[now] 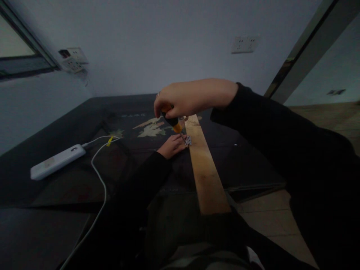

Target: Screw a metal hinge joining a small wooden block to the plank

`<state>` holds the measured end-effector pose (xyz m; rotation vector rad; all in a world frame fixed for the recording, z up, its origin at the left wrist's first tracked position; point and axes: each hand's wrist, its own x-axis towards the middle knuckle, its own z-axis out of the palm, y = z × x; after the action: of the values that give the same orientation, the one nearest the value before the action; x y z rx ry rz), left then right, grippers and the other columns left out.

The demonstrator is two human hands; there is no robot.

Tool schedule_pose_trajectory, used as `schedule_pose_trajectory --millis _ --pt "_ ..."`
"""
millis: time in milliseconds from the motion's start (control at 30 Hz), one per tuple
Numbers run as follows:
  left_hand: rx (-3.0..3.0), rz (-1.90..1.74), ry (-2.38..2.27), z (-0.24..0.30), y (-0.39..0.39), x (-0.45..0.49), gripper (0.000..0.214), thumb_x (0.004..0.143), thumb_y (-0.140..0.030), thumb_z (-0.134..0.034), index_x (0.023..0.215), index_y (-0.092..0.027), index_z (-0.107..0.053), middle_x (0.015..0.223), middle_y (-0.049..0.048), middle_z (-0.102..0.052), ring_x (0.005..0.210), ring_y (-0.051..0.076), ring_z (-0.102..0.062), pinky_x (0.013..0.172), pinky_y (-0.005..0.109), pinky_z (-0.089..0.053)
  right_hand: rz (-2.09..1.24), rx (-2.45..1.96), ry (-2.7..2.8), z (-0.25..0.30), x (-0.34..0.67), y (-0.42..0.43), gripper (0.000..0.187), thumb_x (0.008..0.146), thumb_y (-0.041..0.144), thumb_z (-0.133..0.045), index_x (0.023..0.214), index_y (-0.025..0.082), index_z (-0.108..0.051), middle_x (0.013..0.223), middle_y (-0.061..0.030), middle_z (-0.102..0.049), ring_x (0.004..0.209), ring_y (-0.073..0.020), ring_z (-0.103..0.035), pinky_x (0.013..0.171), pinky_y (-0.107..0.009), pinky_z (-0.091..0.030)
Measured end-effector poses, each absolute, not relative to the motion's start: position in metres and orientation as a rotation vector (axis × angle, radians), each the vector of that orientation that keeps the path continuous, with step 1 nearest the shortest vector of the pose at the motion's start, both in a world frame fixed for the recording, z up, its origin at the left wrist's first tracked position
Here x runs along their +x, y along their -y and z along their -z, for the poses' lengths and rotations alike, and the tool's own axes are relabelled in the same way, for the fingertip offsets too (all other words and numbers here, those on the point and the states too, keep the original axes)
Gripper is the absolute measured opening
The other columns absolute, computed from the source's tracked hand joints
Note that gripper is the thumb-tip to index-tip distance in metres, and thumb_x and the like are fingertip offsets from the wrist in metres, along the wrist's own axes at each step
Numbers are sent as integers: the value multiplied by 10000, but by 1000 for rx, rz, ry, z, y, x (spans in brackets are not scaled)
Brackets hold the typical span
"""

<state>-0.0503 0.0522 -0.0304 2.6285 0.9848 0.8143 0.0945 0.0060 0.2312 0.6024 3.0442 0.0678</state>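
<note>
My right hand [180, 98] is wrapped round the black and yellow handle of a screwdriver [176, 126]. Its shaft slants down to a small metal hinge [189, 140], which sits at the left edge of a long wooden board [209, 170]. The fingers of my left hand [173, 146] hold the hinge from the left, close to the screwdriver's tip. Whether the tip sits in a screw is too small to tell. The board lies lengthwise on the dark table, its near end jutting over the table's front edge.
A white power strip [57, 161] lies on the dark table [242, 161] at the left. Its white cable [104, 183] loops forward past the front edge, with a yellow tag [109, 141] on it. Sockets [245, 44] are set in the wall behind.
</note>
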Motion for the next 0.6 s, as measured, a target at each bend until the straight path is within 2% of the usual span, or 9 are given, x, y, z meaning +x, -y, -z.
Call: schedule_pose_trajectory --millis 100,200,333,467,600 --pt "2635 -824 -983 28 -51 -50 343 886 -342 -518 1178 -174 -582 1336 122 -519 1290 252 -419 1083 462 -355 -172 605 -3151 -226 92 -2 292 834 117 -504 1076 177 -656 993 -26 -661 854 -134 -569 691 -248 -345" --pt "2648 -832 -958 25 -50 -49 310 885 -332 -525 1143 -177 -600 1311 114 -543 1287 243 -428 1073 451 -370 -353 747 -3203 -215 88 2 225 883 245 -512 1051 175 -644 1100 -59 -630 976 -179 -555 739 -271 -344" --pt "2652 -830 -971 24 -49 -48 308 877 -317 -545 1145 -176 -594 1322 115 -536 1290 240 -428 1070 453 -370 -492 858 -3166 -209 87 3 297 905 374 -486 1067 175 -634 1154 -88 -604 998 -222 -561 726 -289 -355" --pt "2651 -812 -1007 24 -49 -48 301 875 -301 -546 1146 -181 -595 1303 108 -546 1287 242 -429 1063 459 -376 -406 692 -3079 -215 89 0 309 940 331 -411 1049 174 -654 1080 -74 -636 916 -190 -582 706 -286 -357" --pt "2658 -815 -992 23 -48 -48 299 877 -306 -543 1145 -191 -607 1284 105 -563 1280 245 -436 1056 458 -385 -276 481 -3024 -221 90 -2 278 891 190 -486 1125 162 -634 1079 -53 -640 905 -151 -571 729 -263 -362"
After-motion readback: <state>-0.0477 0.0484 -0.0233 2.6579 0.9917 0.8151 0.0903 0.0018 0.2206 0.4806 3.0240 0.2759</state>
